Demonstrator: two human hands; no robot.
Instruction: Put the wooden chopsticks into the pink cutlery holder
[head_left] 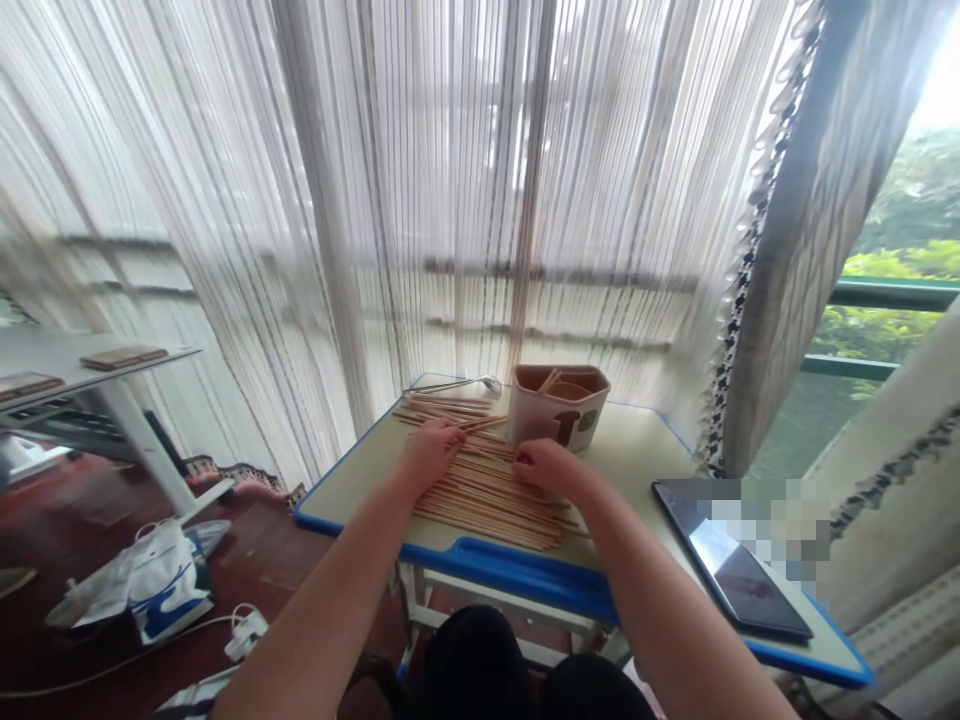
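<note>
Sticks (487, 502) lie across the table (630, 455), in the lower centre of the frame, in loose, roughly parallel rows. I judge that this spread lets single sticks be told apart and places both ends near a hand. The left hand (433, 455) rests over the left part of the rows, the right hand (546, 466) over the right part. The box (526, 412) stands upright just beyond the right hand, mouth up, with a few sticks leaning inside; I take this spot to be chosen for easy reach. Spoons (454, 384) lie behind the rows, and a tablet (724, 560) lies at lower right, probably to leave the middle free.

Fingers: on the left they are bent and narrow, touching sticks where a few cross; I cannot tell whether any is gripped. On the right they curl inward above the rows, the gap small; their tips are hidden from me, so I cannot tell what they hold.
</note>
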